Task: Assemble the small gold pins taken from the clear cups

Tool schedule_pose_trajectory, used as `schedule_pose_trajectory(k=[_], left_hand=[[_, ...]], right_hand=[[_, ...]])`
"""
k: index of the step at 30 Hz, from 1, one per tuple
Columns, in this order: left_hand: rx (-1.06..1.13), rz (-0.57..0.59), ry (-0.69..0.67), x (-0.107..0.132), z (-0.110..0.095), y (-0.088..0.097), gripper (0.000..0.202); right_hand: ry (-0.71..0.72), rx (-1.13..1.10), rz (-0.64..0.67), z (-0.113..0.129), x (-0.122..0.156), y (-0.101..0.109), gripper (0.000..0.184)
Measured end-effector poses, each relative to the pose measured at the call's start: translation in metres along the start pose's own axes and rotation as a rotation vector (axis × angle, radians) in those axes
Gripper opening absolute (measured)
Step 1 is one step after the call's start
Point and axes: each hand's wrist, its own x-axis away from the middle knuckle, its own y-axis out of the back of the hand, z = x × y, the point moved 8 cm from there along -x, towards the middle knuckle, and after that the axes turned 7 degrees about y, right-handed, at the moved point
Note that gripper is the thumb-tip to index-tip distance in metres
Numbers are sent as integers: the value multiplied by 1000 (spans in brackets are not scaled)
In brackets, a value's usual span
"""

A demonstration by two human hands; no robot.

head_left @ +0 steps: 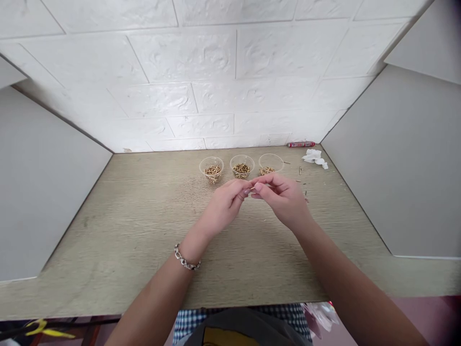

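My left hand [225, 204] and my right hand [283, 197] meet above the middle of the wooden table [126, 226], fingertips pinched together on a tiny thin brass-coloured piece [252, 190] that I can barely make out. A chain bracelet [186, 259] sits on my left wrist. Just behind my hands stand three small clear plastic cups in a row: the left cup [212, 169], the middle cup [242, 166] and the right cup [271, 164], each holding small brass-coloured screws or pins.
A red pen-like object [300, 144] lies against the white brick wall at the back right. Crumpled white paper [314, 156] lies beside it. A few loose small pieces [300, 170] are scattered right of the cups. Grey side panels enclose the table left and right.
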Motion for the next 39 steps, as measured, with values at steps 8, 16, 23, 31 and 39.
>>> schedule_pose_trajectory(k=[8,16,23,31,39], left_hand=[[-28,-11,-7,0,-2,1,18],[-56,11,33,1,0,0,18],[-167,33,46,2,4,-2,18],[-314,49,17,3,3,-6,20],[-329,43,22,3,1,-6,23]], right_hand=[[-63,-33,-38,-2,1,1,12],[-76,-1,-23,-3,1,1,15],[-42,160,-23,-2,3,3,13],[48,408,-38,7,3,2,9],[99,458,-37,10,2,2,13]])
